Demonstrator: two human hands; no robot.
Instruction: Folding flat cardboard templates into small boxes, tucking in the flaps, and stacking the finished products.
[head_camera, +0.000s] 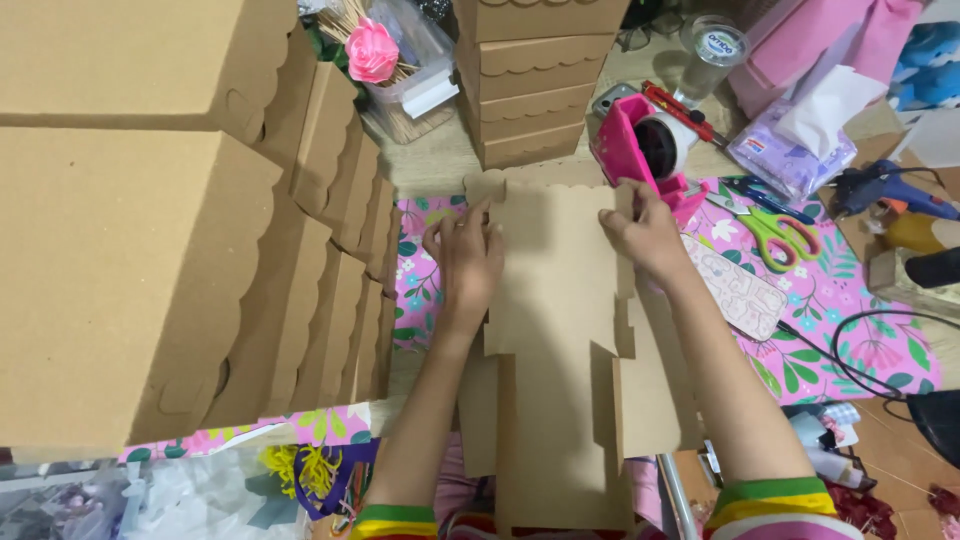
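Note:
A flat brown cardboard box blank (560, 300) lies in front of me on a pink floral cloth (830, 310). My left hand (465, 255) presses on the blank's left side near its top flap. My right hand (645, 235) grips the upper right edge of the blank, its fingers curled over the flap. A pink tape dispenser (645, 145) sits just beyond my right hand.
Stacks of folded brown boxes (150, 220) fill the left, and more (535, 80) stand at the top centre. Green-handled scissors (780, 235), a glue gun (885, 190), a tissue pack (790, 150), a plastic cup (712, 50) and a black cable (860, 350) lie to the right.

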